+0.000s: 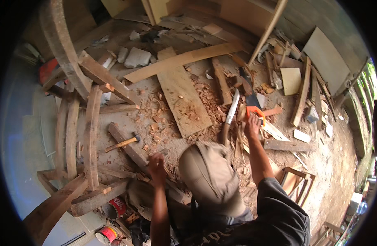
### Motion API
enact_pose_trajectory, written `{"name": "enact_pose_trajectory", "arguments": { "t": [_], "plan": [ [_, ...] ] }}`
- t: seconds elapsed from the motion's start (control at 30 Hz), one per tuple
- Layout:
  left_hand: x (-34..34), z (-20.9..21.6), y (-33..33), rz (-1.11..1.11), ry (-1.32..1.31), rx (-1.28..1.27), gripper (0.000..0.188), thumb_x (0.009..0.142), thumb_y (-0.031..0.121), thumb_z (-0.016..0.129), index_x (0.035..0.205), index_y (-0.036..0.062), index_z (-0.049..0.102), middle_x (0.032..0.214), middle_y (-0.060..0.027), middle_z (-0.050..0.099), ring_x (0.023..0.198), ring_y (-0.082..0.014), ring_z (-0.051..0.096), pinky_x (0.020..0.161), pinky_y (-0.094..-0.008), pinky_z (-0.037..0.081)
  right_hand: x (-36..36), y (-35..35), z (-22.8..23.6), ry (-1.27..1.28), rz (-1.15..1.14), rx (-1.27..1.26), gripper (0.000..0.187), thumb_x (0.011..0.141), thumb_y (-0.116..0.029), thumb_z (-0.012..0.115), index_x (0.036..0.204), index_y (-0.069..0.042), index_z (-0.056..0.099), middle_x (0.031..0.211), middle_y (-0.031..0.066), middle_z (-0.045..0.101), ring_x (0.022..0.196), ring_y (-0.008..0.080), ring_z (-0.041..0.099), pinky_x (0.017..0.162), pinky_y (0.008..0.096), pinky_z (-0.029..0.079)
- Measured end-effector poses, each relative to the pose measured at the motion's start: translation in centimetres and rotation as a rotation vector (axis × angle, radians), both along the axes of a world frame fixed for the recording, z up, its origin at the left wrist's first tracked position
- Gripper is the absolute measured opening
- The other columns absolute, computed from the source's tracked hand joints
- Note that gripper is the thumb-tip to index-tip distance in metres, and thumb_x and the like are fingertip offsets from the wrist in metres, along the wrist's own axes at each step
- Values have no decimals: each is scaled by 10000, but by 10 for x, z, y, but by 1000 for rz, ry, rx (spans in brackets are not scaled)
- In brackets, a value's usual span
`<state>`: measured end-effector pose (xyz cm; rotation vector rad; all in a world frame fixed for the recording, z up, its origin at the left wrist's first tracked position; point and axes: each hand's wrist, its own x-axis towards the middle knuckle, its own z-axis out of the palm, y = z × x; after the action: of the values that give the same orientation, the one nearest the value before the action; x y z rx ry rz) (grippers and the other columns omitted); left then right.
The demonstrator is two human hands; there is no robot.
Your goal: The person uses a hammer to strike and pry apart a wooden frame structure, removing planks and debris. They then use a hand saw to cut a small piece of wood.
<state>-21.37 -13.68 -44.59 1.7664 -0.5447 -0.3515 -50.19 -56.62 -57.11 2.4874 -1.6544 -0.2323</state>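
Observation:
My right hand [253, 125] is wrapped round the orange handle [260, 111] of a handsaw, whose dark blade [251, 99] points away from me among wood scraps. Just left of the saw lies a large knife [232, 107] with a pale blade and a brown handle. My left hand [157, 167] is closed above a long wooden beam [129, 141]; a small greyish bit shows by its fingertips, too small to name. Beside that beam a hammer [123, 144] with a wooden handle rests on the floor. A rounded khaki cloth shape [209, 176] hides the ground between my arms.
A wooden frame [92, 139] stands at the left. Wood chips surround a flat board [184, 100], with a long plank [188, 59] across its far end. Offcuts and a pale square panel [291, 81] lie at the right. Tins [114, 208] stand at the lower left.

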Motion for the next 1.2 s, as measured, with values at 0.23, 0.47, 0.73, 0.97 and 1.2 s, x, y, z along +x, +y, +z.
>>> {"name": "enact_pose_trajectory", "arguments": {
  "t": [0.23, 0.47, 0.73, 0.97, 1.2],
  "plan": [
    [11, 58, -27, 46, 147, 135, 262, 981, 221, 573, 1129, 9, 612, 1053, -82, 666, 1022, -179, 632, 896, -315, 483, 21, -5, 17, -61, 142, 250, 538, 763, -392, 693, 1194, -82, 605, 1220, 146, 591, 1154, 306, 550, 954, 526, 423],
    [-4, 182, -55, -64, 272, 140, 223, 991, 208, 571, 1164, 75, 618, 1039, -77, 688, 955, -148, 660, 784, -307, 522, 28, 50, 150, -855, -181, 493, 341, 807, -236, 600, 977, 50, 523, 765, 253, 627, 768, 442, 622, 677, 510, 463],
    [28, 421, -135, -200, 182, 232, 286, 1006, 250, 539, 1209, 55, 589, 1153, -100, 671, 1064, -194, 655, 889, -348, 530, 42, 105, 370, -1075, -147, 342, 232, 823, -125, 588, 931, 78, 559, 728, 265, 590, 671, 449, 569, 645, 503, 447],
    [130, 581, -175, 370, -309, 40, 528, 898, 225, 669, 1326, 19, 438, 1254, -138, 525, 1135, -263, 543, 1009, -445, 439, 68, 170, 636, -1491, -145, 755, 235, 944, -69, 589, 1155, 21, 537, 958, 27, 558, 840, 102, 527, 731, 216, 442],
    [241, 640, -180, 26, -263, 304, 920, 763, 93, 782, 1497, 70, 228, 1512, -195, 320, 1382, -353, 339, 1143, -433, 301, 60, 239, 763, -1439, 114, 668, 323, 932, -312, 641, 954, -14, 517, 624, 14, 497, 478, 94, 456, 447, 232, 345]
  ]
}}
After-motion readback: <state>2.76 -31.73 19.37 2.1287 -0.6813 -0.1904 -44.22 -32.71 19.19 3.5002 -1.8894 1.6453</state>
